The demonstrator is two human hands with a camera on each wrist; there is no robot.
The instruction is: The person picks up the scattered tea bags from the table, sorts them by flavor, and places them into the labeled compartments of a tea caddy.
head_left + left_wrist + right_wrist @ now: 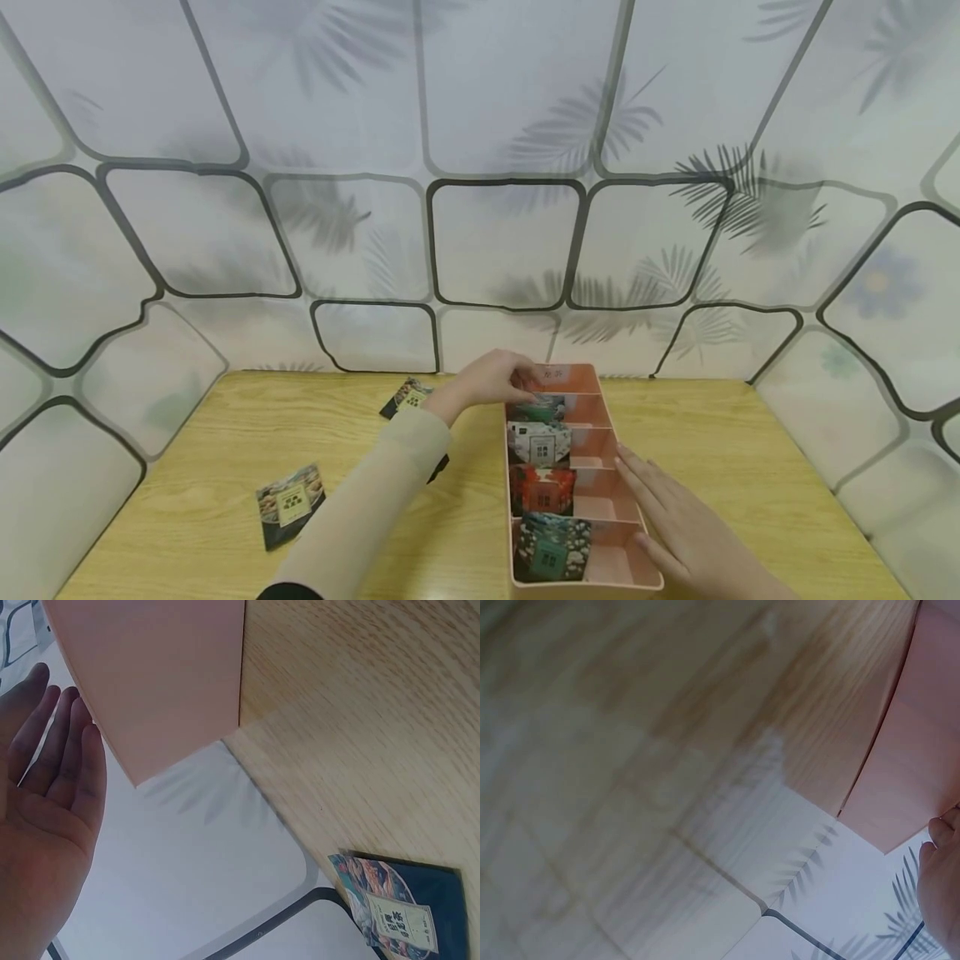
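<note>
A long pink divided box [587,581] stands on the table, its compartments in a row running away from me. Over its far left rim reaches my left hand [491,379], fingers extended and the thumb just above a green packet [547,408]. The left wrist view shows that hand's fingers [90,765] beside the box's pink wall. My right hand [686,517] rests along the right side of the box with fairly straight fingers. Nearer compartments hold a white packet [540,446], a red packet [543,492] and a dark green floral packet [553,550].
On the wooden table [187,467], a dark printed packet [291,504] lies to the left. Another packet [408,398] lies farther back, partly behind my left forearm. A dark corner of something shows under the forearm. Patterned cloth [502,242] hangs behind the table.
</note>
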